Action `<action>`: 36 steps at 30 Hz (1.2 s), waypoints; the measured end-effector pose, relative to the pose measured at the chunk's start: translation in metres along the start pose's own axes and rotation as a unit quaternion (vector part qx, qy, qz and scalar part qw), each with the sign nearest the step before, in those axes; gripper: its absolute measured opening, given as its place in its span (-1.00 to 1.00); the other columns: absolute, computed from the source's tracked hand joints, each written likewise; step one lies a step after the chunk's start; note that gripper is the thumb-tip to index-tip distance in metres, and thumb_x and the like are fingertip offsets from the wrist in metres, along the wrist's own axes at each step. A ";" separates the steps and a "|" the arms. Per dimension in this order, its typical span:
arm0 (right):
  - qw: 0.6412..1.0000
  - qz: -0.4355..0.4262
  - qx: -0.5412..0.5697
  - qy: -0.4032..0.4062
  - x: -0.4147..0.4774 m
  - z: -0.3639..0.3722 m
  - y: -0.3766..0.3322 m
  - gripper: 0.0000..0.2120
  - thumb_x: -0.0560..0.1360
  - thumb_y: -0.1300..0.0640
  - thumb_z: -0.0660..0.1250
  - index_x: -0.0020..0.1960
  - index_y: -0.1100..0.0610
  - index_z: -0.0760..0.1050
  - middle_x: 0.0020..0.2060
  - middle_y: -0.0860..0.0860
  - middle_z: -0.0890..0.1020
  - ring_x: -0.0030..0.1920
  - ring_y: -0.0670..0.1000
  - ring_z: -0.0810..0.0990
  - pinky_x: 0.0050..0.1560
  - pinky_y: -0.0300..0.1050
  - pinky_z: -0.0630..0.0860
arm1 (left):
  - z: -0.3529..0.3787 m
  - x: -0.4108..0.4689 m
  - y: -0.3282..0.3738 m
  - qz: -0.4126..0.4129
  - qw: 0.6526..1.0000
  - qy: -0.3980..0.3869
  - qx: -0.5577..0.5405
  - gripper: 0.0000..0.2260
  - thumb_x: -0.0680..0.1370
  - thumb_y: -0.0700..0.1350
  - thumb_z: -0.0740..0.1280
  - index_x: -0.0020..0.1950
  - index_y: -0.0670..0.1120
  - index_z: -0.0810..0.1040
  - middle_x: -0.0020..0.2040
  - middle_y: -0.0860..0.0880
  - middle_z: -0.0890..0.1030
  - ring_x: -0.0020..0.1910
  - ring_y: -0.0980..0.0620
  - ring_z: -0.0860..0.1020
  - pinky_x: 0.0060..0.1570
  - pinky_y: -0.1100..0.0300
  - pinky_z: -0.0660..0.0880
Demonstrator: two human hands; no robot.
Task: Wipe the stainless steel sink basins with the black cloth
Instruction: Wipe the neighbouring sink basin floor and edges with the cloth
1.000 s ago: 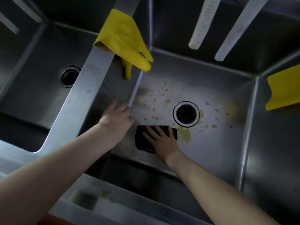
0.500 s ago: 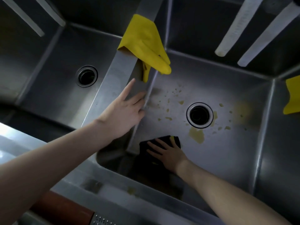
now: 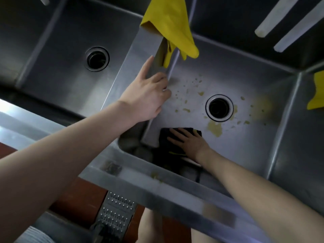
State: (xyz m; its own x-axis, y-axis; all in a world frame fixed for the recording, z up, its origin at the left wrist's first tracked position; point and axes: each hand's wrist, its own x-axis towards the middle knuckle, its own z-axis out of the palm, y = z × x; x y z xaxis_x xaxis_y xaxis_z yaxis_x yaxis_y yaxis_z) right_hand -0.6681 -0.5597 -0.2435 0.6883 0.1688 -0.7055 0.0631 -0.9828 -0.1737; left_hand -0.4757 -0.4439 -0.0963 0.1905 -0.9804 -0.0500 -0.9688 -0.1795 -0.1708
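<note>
Cloth [image 3: 164, 135] under flat right hand [image 3: 190, 143] | left hand [image 3: 147, 97] on divider [image 3: 138, 50]

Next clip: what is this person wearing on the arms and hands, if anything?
Nothing visible: no sleeves, gloves, watch or bands on the left hand or right hand or either forearm. A small glint on one left finger might be a ring; too blurred to tell.
</note>
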 end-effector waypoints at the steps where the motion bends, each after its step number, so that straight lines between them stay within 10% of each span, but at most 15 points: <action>1: 1.000 0.015 0.010 -0.016 -0.010 0.002 0.006 -0.24 0.58 0.21 0.18 0.52 -0.19 -0.24 0.51 -0.13 -0.32 0.52 0.03 -0.25 0.47 0.22 -0.05 | 0.000 0.000 0.000 0.000 1.000 -0.002 0.000 -0.82 0.37 -0.15 0.21 -0.15 -0.10 0.59 -0.14 -0.10 0.54 0.14 -0.13 0.48 0.41 -0.31 -0.04; 15: 0.999 0.022 0.031 -0.023 0.005 0.009 0.004 -0.25 0.60 0.08 0.18 0.50 -0.21 -0.31 0.41 -0.20 -0.46 0.50 0.02 -0.34 0.44 0.32 -0.06 | 0.011 0.016 -0.002 0.058 0.992 0.095 -0.064 -0.83 0.42 -0.21 0.19 -0.15 -0.16 0.58 -0.07 -0.18 0.58 0.26 -0.20 0.45 0.42 -0.16 0.09; 22: 0.980 0.113 0.131 0.102 0.057 -0.039 0.029 -0.27 0.61 0.15 0.15 0.52 -0.15 -0.29 0.51 -0.12 -0.33 0.51 0.05 -0.30 0.46 0.28 -0.08 | 0.016 0.065 -0.025 0.038 0.994 0.046 -0.090 -0.89 0.37 -0.18 0.24 -0.20 -0.09 0.55 -0.20 -0.08 0.56 -0.10 -0.15 0.54 -0.09 0.00 0.48; 29: 0.953 0.190 0.176 0.157 0.075 -0.075 0.076 -0.38 0.61 0.16 0.04 0.54 -0.11 -0.20 0.53 -0.09 -0.26 0.52 0.09 -0.25 0.43 0.35 -0.12 | 0.018 0.067 -0.024 0.045 0.995 0.004 -0.088 -0.94 0.35 -0.10 0.32 -0.22 -0.04 0.54 -0.27 -0.02 0.54 -0.23 -0.08 0.52 -0.31 0.08 0.43; 36: 0.983 0.045 0.052 0.171 0.044 0.011 0.015 -0.28 0.33 -0.04 0.41 0.45 -0.11 0.28 0.50 -0.08 0.23 0.49 0.13 0.17 0.31 0.43 0.18 | 0.011 0.071 -0.015 0.030 0.997 -0.035 -0.060 -0.91 0.24 -0.11 0.38 -0.30 -0.02 0.51 -0.33 -0.03 0.53 -0.30 -0.09 0.55 -0.33 0.13 0.45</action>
State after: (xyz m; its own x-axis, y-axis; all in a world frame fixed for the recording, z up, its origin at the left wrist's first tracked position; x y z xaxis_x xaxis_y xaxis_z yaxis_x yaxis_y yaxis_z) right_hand -0.6449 -0.5659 -0.2849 0.8916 0.0284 -0.4520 -0.0719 -0.9765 -0.2032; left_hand -0.4459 -0.5102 -0.1084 0.1384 -0.9823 -0.1259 -0.9899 -0.1334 -0.0472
